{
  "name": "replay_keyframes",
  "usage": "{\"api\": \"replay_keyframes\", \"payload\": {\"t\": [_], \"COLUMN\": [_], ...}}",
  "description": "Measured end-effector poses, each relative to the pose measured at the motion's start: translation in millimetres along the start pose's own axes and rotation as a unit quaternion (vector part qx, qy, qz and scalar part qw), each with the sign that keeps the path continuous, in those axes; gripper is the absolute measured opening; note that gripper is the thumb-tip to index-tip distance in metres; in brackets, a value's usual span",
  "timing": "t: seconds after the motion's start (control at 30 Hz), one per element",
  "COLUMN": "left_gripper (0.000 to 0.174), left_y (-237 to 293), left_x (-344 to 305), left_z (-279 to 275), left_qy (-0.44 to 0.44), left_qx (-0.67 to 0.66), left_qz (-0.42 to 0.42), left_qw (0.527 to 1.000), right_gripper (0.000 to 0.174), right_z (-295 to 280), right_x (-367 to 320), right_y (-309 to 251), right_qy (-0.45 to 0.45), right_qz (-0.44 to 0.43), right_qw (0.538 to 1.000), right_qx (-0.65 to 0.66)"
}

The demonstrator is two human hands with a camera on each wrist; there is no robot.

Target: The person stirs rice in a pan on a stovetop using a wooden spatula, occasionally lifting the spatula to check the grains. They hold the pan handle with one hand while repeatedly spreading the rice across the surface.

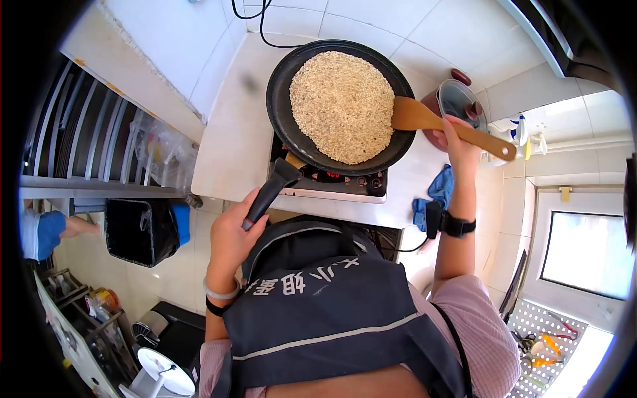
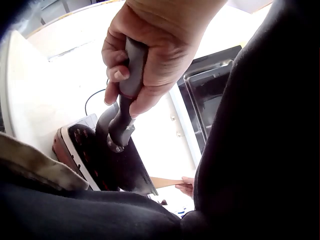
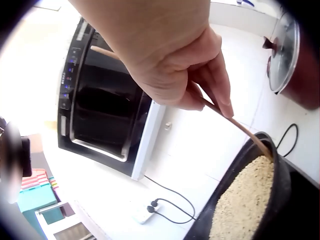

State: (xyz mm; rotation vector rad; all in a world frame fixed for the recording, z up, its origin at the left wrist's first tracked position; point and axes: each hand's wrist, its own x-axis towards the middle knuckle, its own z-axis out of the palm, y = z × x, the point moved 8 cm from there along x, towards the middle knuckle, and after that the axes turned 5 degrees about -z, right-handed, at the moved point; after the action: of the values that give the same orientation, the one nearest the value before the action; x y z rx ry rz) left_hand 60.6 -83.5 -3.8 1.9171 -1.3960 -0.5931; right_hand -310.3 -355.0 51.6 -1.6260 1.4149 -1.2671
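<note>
A black frying pan (image 1: 273,99) sits tilted over an induction cooker (image 1: 332,192), holding a thick layer of pale tan grains (image 1: 342,106) that look like sesame seeds. My left hand (image 1: 232,229) grips the pan's black handle (image 1: 269,192); the left wrist view shows the fingers (image 2: 117,75) wrapped round this handle. On the pan's right side, my right hand (image 1: 461,146) holds a wooden spatula (image 1: 418,114) by its handle. The spatula's blade rests at the edge of the grains, against the pan's inner wall, and its front edge (image 3: 267,152) is partly hidden in the right wrist view.
Right of the pan stands a dark red pot (image 1: 431,106) with a glass lid. A blue cloth (image 1: 439,189) lies on the counter (image 1: 225,152) near my right forearm. Black cables run behind the pan. A lined black bin (image 1: 136,229) stands on the floor at left, with another person's arm (image 1: 79,227) beside it.
</note>
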Motion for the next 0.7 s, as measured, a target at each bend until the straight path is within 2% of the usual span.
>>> {"api": "replay_keyframes", "payload": {"t": [0.17, 0.27, 0.33, 0.37, 0.43, 0.47, 0.53, 0.57, 0.7], "left_gripper": [0.055, 0.056, 0.055, 0.055, 0.054, 0.054, 0.054, 0.054, 0.054], "left_y": [0.5, 4.2, 5.9, 6.3, 6.7, 7.1, 8.1, 8.7, 6.0], "left_x": [0.5, 1.8, 1.7, 1.7, 1.5, 1.2, 0.4, 0.4, -0.1], "left_z": [-1.8, -2.6, -2.8, -3.1, -4.0, -4.3, -4.5, -4.6, -2.6], "left_qy": [-0.010, -0.014, -0.015, -0.010, -0.002, 0.001, 0.003, 0.002, -0.004], "left_qx": [0.017, 0.030, 0.037, 0.042, 0.048, 0.037, 0.027, 0.033, 0.041], "left_qz": [0.022, 0.028, 0.029, 0.034, 0.039, 0.038, 0.035, 0.031, 0.012], "left_qw": [1.000, 0.999, 0.999, 0.998, 0.998, 0.999, 0.999, 0.999, 0.999], "right_gripper": [0.022, 0.021, 0.025, 0.025, 0.022, 0.022, 0.017, 0.014, 0.016], "right_z": [57.2, 101.8, 132.0, 136.4, 157.7, 158.5, 162.6, 164.5, 142.0], "right_x": [51.4, 69.4, 71.0, 68.1, 57.1, 52.0, 21.5, 10.7, -33.9], "right_y": [62.4, 49.5, 32.8, 29.2, 11.7, 4.9, -33.5, -36.4, -61.7], "right_qy": [-0.027, -0.061, -0.161, -0.159, -0.243, -0.245, -0.349, -0.366, -0.438], "right_qz": [0.102, 0.100, 0.082, 0.081, 0.050, 0.049, -0.098, -0.155, -0.162], "right_qw": [0.980, 0.978, 0.973, 0.973, 0.959, 0.958, 0.932, 0.917, 0.884], "right_qx": [0.166, 0.171, 0.142, 0.143, 0.136, 0.137, -0.021, -0.012, -0.027]}}
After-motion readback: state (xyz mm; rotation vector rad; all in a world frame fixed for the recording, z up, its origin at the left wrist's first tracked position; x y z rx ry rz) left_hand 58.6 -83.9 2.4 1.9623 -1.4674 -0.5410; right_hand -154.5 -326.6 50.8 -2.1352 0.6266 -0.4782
